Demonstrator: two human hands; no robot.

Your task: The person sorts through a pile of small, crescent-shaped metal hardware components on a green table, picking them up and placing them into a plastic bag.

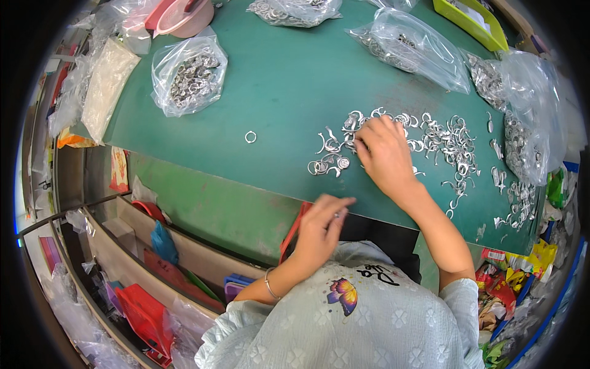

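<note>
My right hand (383, 150) reaches over the green tabletop with bent fingers on the loose silver metal ring pieces (453, 138). Its fingertips are partly hidden, so what they grip cannot be made out. My left hand (321, 226) is just off the table's near edge, slightly blurred, thumb and fingers drawn together around a small silvery bit too small to name. A few more curved metal pieces (330, 161) lie left of my right hand. One plain ring (250, 137) sits alone further left.
Clear plastic bags of metal pieces stand at the left (195, 83), the far edge (295, 11) and the right (522, 138). A pink basin (184, 21) and a lime-green tray (473, 24) are at the back. Below left is a compartmented shelf (178, 252).
</note>
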